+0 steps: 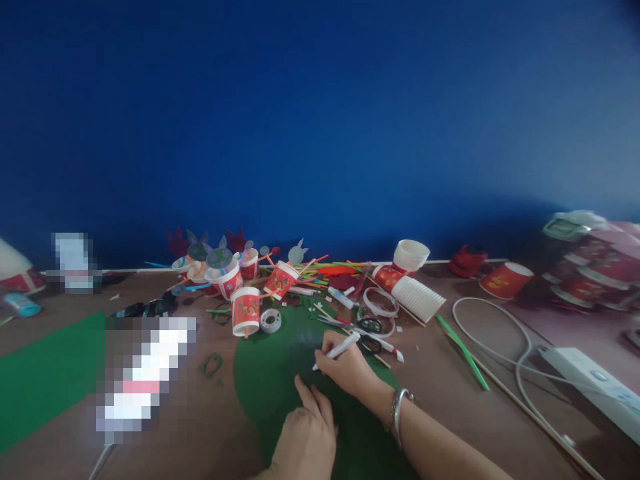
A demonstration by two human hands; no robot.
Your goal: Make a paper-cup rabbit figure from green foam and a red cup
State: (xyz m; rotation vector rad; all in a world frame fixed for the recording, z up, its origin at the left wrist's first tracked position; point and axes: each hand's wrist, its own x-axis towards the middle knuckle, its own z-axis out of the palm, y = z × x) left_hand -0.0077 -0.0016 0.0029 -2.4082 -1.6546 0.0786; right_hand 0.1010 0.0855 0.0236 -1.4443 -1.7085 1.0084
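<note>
Pinching white pen (341,347) in right hand (350,371), grip closed round barrel, tip angled down onto green sheet (263,383), prob. for marking. Pressing left hand (305,437), open & empty, just nearside of grip, likely pinning sheet to surface (440,390). Leaving scissors (369,332) just beyond grip, w/in reach.

The right hand (347,370) has a white marker (338,349) in its grip, tip down on the green felt sheet (265,387) — the left hand (305,437) presses flat just beside it. Red paper cups (246,311) crowd the brown counter (440,400) behind.
</note>
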